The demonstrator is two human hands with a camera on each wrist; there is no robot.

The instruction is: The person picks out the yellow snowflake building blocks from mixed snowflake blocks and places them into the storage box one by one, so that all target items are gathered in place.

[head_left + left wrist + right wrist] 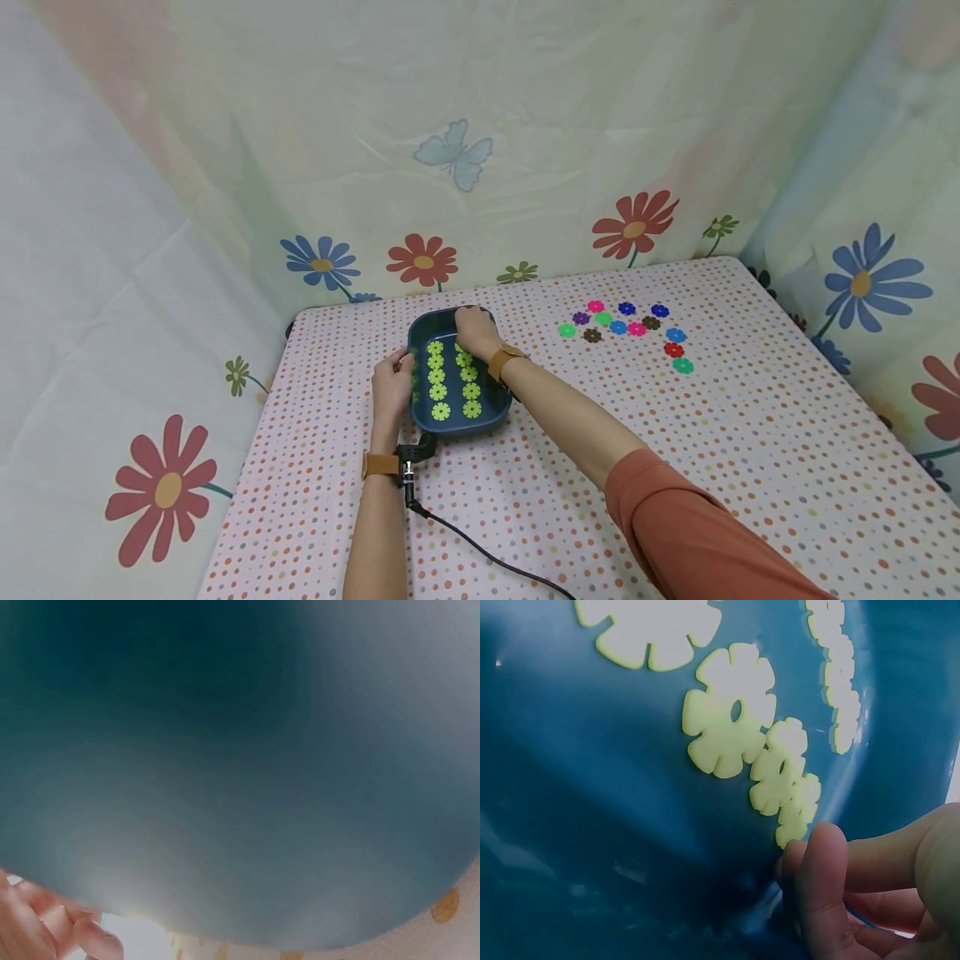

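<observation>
A dark blue rectangular basin [453, 385] with rounded corners sits on the table. Inside it lie two rows of yellow-green flower-shaped plastic discs, a left row [437, 377] and a right row [471, 390]. My left hand [392, 387] holds the basin's left rim with bent fingers; the basin's blurred outer wall [225, 825] fills most of the left wrist view. Reaching into the far right part of the basin, my right hand [476, 332] has thumb and fingertips together at the far disc [801, 806] of the right row, seemingly pinching it; the fingertips hide part.
Flower discs of several colours, among them a red disc [673, 350] and a green disc [682, 366], lie scattered on the dotted tablecloth [750, 433] right of the basin. A black cable [487, 557] runs from the left wrist's camera. Flowered curtains [360, 167] surround the table.
</observation>
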